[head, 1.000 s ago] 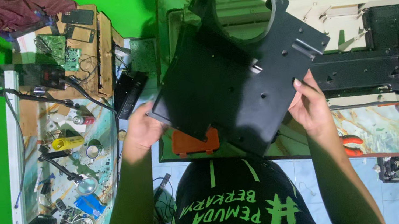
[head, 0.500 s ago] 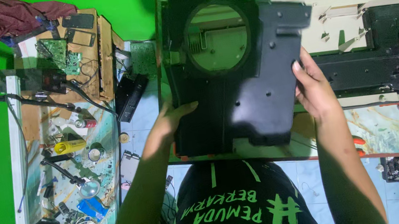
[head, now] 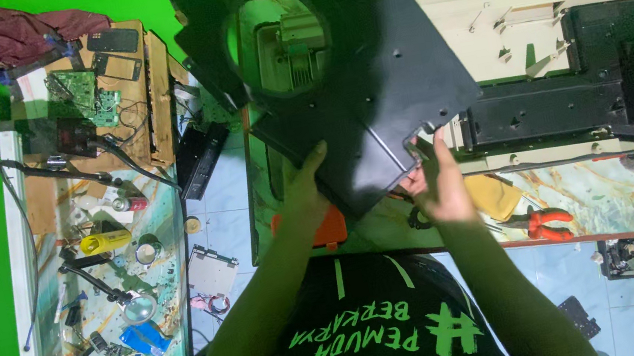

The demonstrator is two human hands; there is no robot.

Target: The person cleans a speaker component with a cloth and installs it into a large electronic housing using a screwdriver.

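Tilted further leftward since earlier, black panel [head: 357,84] is gripped at lower edge by left hand [head: 305,184] and right hand [head: 438,183].

One black panel [head: 370,82] with one large round opening. Two hands: one left hand [head: 305,184], one right hand [head: 439,182]. One pair of orange-handled pliers [head: 546,223], near right. One green circuit board [head: 77,88], far left. One yellow tube [head: 106,241], left. One maroon cloth [head: 14,36], far left.
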